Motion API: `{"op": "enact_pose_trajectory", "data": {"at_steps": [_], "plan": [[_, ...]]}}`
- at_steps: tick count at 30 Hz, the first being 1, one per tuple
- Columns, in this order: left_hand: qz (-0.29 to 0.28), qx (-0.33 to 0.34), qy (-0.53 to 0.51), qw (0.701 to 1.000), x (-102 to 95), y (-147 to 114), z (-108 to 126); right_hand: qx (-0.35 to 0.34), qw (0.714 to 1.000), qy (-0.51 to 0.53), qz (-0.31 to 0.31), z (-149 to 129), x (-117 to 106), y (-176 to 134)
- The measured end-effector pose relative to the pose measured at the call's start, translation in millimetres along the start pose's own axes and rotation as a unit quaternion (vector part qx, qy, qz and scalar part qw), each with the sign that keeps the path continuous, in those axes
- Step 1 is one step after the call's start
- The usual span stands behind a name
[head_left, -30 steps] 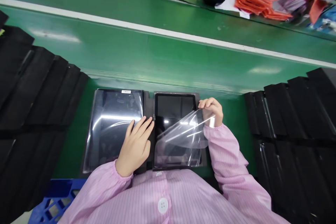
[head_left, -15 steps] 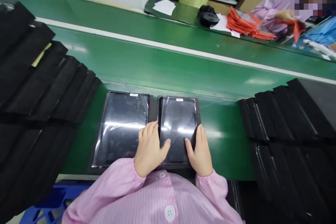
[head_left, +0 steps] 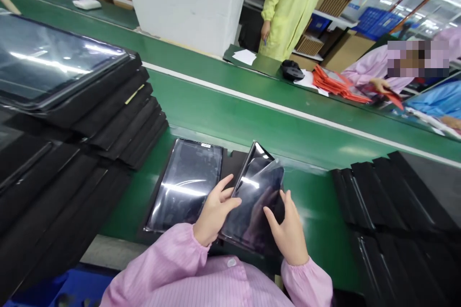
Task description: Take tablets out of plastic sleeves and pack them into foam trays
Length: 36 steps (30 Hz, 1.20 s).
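The left hand (head_left: 216, 208) clasps the left edge of a slanted tablet (head_left: 252, 201), lower centre of the frame — whether the right hand (head_left: 288, 228), at its right edge, grips too, I cannot tell.

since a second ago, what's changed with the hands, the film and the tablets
The right hand has let go of the lifted clear film, which now lies over the right-hand tablet. That tablet has turned clockwise, its top swung rightward, with the left hand and right hand at its opposite edges. The left-hand tablet stayed as it was.
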<state>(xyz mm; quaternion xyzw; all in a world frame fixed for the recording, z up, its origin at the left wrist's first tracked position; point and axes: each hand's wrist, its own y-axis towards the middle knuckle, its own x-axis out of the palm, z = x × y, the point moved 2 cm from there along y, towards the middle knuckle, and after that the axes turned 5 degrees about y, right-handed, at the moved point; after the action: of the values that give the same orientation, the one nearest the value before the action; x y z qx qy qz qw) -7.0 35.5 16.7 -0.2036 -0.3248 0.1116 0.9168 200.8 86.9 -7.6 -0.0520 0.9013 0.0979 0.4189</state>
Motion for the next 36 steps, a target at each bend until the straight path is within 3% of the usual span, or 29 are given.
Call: {"op": "enact_pose_trajectory", "data": {"at_steps": [2,5,7,9,12,14,17,19,21,26,29,31,33,36], "plan": [[0.015,0.003,-0.019,1.0,-20.5,-6.6,8.4,0.055,0.991,0.111,-0.042,-18.6,3.7,5.8],[0.047,0.028,-0.018,0.998,-54.9,-17.7,18.4,0.114,0.934,0.3,-0.155,-53.6,15.3,13.7],[0.084,0.051,0.026,0.995,-77.5,-25.0,23.1,0.119,0.905,0.36,-0.193,-74.5,25.3,19.0],[0.114,0.082,0.098,0.985,-97.8,-31.6,26.4,0.107,0.898,0.365,-0.223,-88.7,38.5,24.5],[0.162,0.138,0.234,0.949,-123.1,-38.2,29.4,0.088,0.896,0.32,-0.296,-97.8,61.6,33.0],[0.213,0.18,0.34,0.898,-134.8,-39.9,31.2,0.062,0.912,0.244,-0.324,-99.6,73.6,40.1],[0.279,0.218,0.458,0.816,-141.3,-38.9,34.4,-0.009,0.945,0.077,-0.317,-104.4,82.0,50.6],[0.296,0.209,0.483,0.797,-141.1,-36.7,37.2,-0.06,0.952,-0.038,-0.297,-110.0,83.7,54.2],[0.297,0.172,0.476,0.809,-141.4,-33.9,41.6,-0.097,0.947,-0.138,-0.272,-115.6,84.8,54.1],[0.247,0.113,0.339,0.901,-146.0,-25.5,60.9,-0.113,0.932,-0.242,-0.245,-122.3,90.5,47.6],[0.233,0.106,0.222,0.941,-141.8,-21.2,73.1,-0.092,0.947,-0.192,-0.241,-121.5,89.7,48.0],[0.165,0.069,0.19,0.965,-133.0,-17.0,78.4,-0.079,0.958,-0.136,-0.242,-120.4,86.4,50.7],[0.101,0.029,0.185,0.977,-122.9,-13.2,81.7,-0.072,0.963,-0.09,-0.242,-119.0,82.0,55.3],[0.078,0.032,0.169,0.982,-108.9,-11.2,85.9,-0.056,0.971,-0.018,-0.231,-114.9,76.1,67.2]]}}
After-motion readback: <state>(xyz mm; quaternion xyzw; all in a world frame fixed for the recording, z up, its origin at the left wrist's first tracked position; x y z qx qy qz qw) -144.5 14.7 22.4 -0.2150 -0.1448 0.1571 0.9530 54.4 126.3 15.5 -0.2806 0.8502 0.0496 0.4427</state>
